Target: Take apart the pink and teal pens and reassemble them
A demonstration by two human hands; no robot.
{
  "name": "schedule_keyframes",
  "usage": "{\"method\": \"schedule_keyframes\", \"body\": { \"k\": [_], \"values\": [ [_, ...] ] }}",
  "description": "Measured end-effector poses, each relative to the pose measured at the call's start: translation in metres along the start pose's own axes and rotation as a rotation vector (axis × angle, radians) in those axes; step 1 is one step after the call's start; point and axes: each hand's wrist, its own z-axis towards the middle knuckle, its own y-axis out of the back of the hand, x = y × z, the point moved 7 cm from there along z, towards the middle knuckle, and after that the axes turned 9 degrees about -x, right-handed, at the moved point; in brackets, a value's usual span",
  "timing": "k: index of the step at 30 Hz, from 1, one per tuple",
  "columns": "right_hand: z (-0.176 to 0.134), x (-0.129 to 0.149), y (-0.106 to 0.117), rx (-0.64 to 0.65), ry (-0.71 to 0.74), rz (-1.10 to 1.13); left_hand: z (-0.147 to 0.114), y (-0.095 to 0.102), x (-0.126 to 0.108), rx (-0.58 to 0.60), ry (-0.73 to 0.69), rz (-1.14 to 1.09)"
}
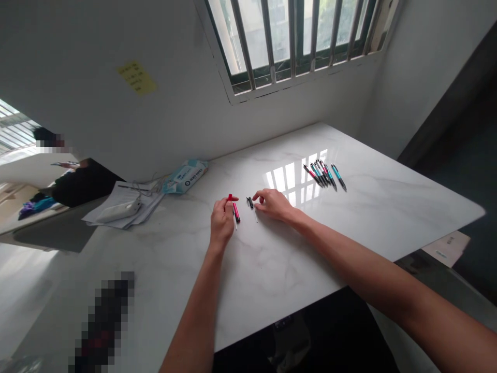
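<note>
My left hand (222, 221) is closed, with a small red pen part (230, 197) showing at its fingertips. Beside those fingers lies a red pen barrel (236, 211) with a black grip end, and a thin white refill (235, 225) is partly covered by the hand. To the right, small black pen parts (249, 202) rest on the white marbled table (272, 264). Close to them is my right hand (272, 203), its fingers bent and slightly apart, with nothing visible between them. Another thin white refill (256, 215) lies below its fingertips.
Several pens (320, 173), teal and red, lie in a group at the back right. At the left are a wet-wipes pack (186, 176), papers (132, 220) and a white device (118, 210). A barred window (291, 41) is ahead; another person (89, 181) sits far left.
</note>
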Motion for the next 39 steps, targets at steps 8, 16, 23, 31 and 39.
{"method": "schedule_keyframes", "body": {
  "k": [8,16,23,31,39],
  "values": [
    [-0.005,0.029,0.008,-0.118,0.137,0.466,-0.005,-0.001,-0.005,-0.003,0.067,-0.381],
    [-0.018,0.042,-0.007,0.007,0.041,0.735,-0.007,0.009,-0.001,-0.151,0.180,-0.573],
    [-0.001,0.014,0.012,-0.207,-0.184,0.912,-0.012,-0.003,0.014,-0.008,0.467,-0.686],
    [0.008,0.005,0.021,-0.218,-0.247,1.148,-0.032,-0.029,0.003,0.188,0.604,-0.748],
    [0.013,-0.020,0.039,-0.334,-0.256,0.758,-0.019,-0.014,0.008,0.095,0.438,-0.593]
  ]
}}
